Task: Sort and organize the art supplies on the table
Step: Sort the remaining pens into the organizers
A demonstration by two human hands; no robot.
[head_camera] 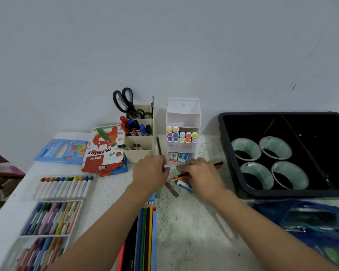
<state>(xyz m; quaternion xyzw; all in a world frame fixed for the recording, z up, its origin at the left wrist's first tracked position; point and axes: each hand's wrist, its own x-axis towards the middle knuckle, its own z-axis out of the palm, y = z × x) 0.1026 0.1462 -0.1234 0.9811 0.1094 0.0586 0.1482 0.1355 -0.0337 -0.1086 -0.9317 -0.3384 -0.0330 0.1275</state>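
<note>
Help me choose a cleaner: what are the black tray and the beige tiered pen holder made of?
Black rectangular tray: probably moulded plastic, matte; rounded one-piece rim, dull sheen. Beige tiered pen holder: likely plastic, smooth satin; thin uniform walls, even colour.

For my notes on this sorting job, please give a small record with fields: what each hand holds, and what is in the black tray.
left hand: grips a dark pencil
right hand: holds an orange pencil
black tray: four tape rolls
beige organizer: scissors, markers
</note>
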